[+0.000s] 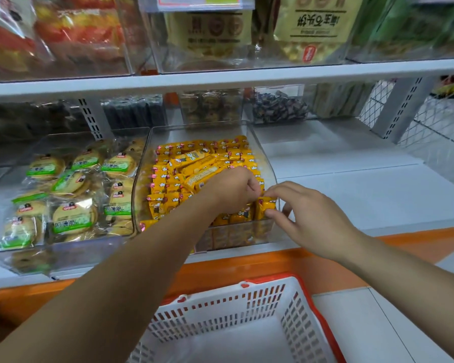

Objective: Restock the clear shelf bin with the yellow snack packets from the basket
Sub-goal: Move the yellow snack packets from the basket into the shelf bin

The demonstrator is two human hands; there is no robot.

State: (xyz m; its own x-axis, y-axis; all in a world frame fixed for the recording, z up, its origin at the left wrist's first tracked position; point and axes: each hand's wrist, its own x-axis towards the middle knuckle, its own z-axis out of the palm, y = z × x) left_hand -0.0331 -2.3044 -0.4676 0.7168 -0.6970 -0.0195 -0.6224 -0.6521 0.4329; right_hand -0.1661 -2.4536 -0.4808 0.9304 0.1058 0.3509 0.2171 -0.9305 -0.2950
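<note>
White shelving point(351, 179) carries the clear bin point(268, 163) of yellow packets point(194, 163). At its front corner the right hand point(312, 218) pinches one packet point(266, 205); the left hand point(231, 189) curls alongside, grip unclear.

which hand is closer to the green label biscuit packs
Left. The left hand is over the yellow snack packets in the clear bin next to the biscuit packs. The right hand is farther right, pinching one packet at that bin's front right corner.
</note>
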